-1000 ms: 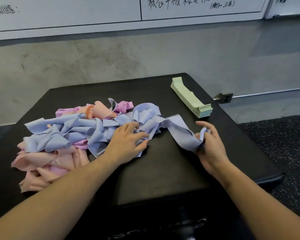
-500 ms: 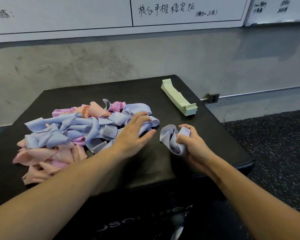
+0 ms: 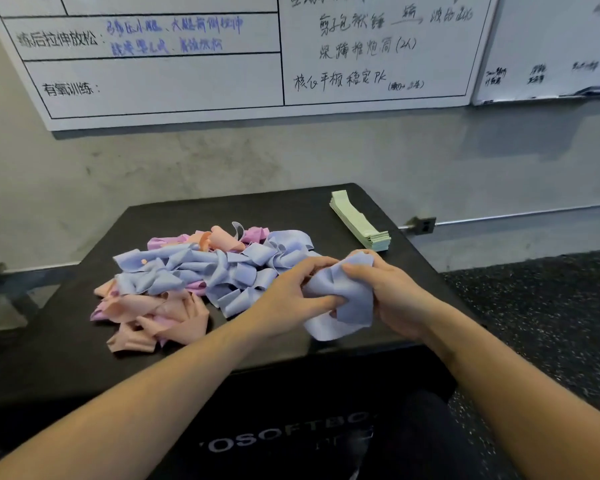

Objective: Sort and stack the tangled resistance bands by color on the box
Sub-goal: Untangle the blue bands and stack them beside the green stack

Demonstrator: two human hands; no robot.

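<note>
A tangled pile of bands (image 3: 201,271) in light blue, pink and peach lies on the left half of the black soft box (image 3: 291,209). One light blue band (image 3: 343,299) is bunched up between both hands above the box's front right part. My left hand (image 3: 291,296) pinches its left side with thumb and fingers. My right hand (image 3: 388,292) grips its right side with fingers curled over the top. A neat stack of pale green bands (image 3: 359,221) lies flat at the box's far right corner.
A grey concrete wall with large whiteboards (image 3: 222,64) stands right behind the box. A wall socket (image 3: 423,225) sits low on the wall to the right. Dark speckled rubber floor (image 3: 551,306) lies to the right of the box.
My right hand pulled the blue band free of the pile and bunched it. My left hand left the pile and took hold of the same band. The view has tilted upward.
</note>
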